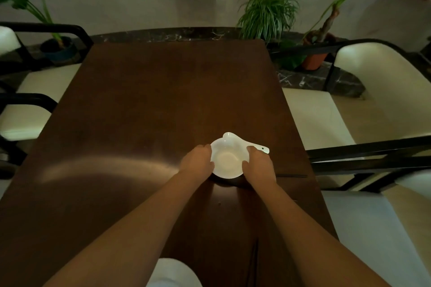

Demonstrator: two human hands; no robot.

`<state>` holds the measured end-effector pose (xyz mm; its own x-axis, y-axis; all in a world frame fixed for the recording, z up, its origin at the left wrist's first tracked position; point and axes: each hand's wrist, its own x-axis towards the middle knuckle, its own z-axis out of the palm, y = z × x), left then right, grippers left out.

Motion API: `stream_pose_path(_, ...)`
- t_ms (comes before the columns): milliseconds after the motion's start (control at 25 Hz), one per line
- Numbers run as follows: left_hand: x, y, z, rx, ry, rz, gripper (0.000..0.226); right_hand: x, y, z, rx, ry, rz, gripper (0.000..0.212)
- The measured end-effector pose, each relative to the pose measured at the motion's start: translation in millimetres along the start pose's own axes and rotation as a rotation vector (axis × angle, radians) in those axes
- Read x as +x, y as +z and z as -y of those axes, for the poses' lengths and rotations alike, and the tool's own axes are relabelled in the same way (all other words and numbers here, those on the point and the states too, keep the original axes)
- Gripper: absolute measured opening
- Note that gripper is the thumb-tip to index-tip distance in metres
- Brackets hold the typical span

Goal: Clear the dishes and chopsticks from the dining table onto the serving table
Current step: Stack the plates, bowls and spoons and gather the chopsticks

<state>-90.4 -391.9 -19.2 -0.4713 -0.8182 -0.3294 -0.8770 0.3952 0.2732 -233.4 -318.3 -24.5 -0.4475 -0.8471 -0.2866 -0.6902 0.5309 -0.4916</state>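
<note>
A white bowl (227,159) sits on the dark wooden dining table (144,105), right of centre. My left hand (198,161) grips its left rim and my right hand (257,164) grips its right rim. A white spoon (258,147) lies behind the bowl, its scoop past the far rim and its handle pointing right. Dark chopsticks (292,175) lie on the table just right of my right hand. Another pair of dark chopsticks (254,261) lies near the front edge, beside a second white dish (173,272) at the bottom of the view.
Cream chairs with black frames stand on both sides, one at left (28,109) and one at right (377,91). Potted plants (268,11) stand on a dark marble ledge beyond the table's far end. A pale floor and a dark doorway lie behind.
</note>
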Motion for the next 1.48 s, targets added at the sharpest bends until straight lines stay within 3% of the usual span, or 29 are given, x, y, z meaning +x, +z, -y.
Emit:
stream_pose_path(320, -45.1, -35.3, 2.3, -0.694, -0.213, -0.31, 0.039, -37.2, -30.6, 30.4, 0.37, -0.027, -0.178, 0.036)
stream_pose_path(560, -165.6, -68.1, 31.5, -1.161, -0.26, -0.276, 0.041, -127.2, -48.3, 60.4, 0.584, -0.139, -0.051, 0.034)
stream_pose_path(920, -329.6, -10.1, 78.2, -1.157, -0.322, -0.239, 0.04, -275.4, 25.0, 49.8, 0.666, -0.112, 0.127, 0.036)
stream_pose_path(1160, -344.8, 40.0, 87.3, -1.033, -0.354, -0.254, 0.042, -292.8, 62.2, 31.2, 0.507, -0.032, 0.102, 0.038)
stream_pose_path(1480, -340.8, 52.5, 85.0, -0.906, -0.352, -0.26, 0.04, -288.0, 79.7, 25.5, 0.361, -0.038, 0.055, 0.038)
